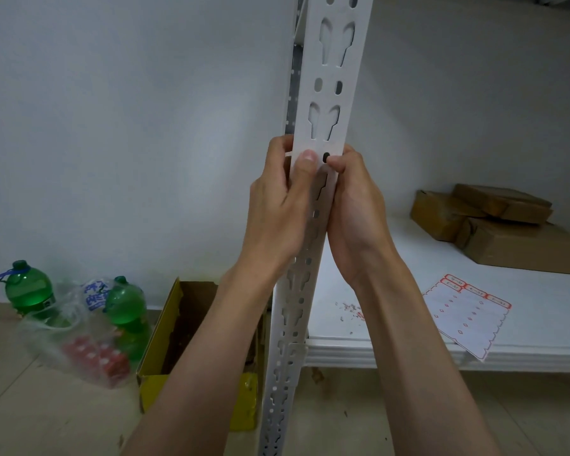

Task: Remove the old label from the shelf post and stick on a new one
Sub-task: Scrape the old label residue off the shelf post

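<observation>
A white slotted shelf post (329, 83) rises through the middle of the view. My left hand (277, 209) wraps the post from the left, its thumb pressed flat on the front face. My right hand (356, 209) grips the post's right edge, thumb tip beside a dark oval hole. Under the left thumb I cannot make out any label on the white face. A label sheet (463, 315) with red-bordered stickers along its top lies on the white shelf (408, 353), hanging a little over the front edge. Small red scraps (351, 309) lie on the shelf near the post.
Brown cardboard parcels (507, 225) are stacked at the back right of the shelf. On the floor at left stand two green bottles (28, 287), a plastic bag with red items (89, 350) and an open yellow cardboard box (191, 334).
</observation>
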Motion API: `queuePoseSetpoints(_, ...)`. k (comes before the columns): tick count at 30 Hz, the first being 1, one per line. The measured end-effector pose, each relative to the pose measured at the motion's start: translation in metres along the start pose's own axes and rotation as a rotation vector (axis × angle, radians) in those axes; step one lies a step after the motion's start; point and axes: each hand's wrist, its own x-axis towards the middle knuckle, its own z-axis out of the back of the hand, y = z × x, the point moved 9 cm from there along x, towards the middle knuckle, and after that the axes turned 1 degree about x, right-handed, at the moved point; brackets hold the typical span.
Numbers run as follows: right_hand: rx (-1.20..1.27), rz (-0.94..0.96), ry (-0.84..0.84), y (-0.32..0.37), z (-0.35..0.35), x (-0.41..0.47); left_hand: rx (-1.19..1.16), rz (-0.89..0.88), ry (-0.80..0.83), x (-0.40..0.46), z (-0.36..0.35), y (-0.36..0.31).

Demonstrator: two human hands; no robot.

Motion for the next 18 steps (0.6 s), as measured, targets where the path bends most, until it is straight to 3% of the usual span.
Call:
queuePoseSetpoints(7, -0.003, -0.029, -0.006, -0.001, 0.001, -0.001, 0.335, -0.223, -0.012, 0.003, 0.011, -0.019)
queuePoseSetpoints(18, -0.047, -0.034, -0.006, -0.002, 0.002, -0.001, 0.23, -0.182, 0.038, 0.002, 0.008, -0.016)
